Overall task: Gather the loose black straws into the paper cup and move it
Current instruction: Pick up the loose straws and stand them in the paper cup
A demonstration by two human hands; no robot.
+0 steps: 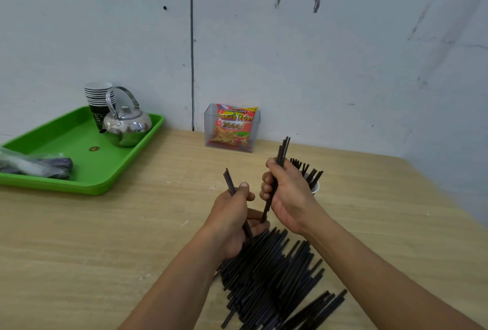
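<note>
Both hands are closed round black straws: a few straws are gripped in the left hand, and a thicker bunch is held nearly upright in the right hand. A pile of loose straws is spread on the table just below the hands. The paper cup, already stuffed with straws, is half hidden just behind the right hand. A green tray with a kettle is seen well left of the hands.

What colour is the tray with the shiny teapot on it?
Bright green. The tray shows clearly in the head view, holding the teapot.
</note>
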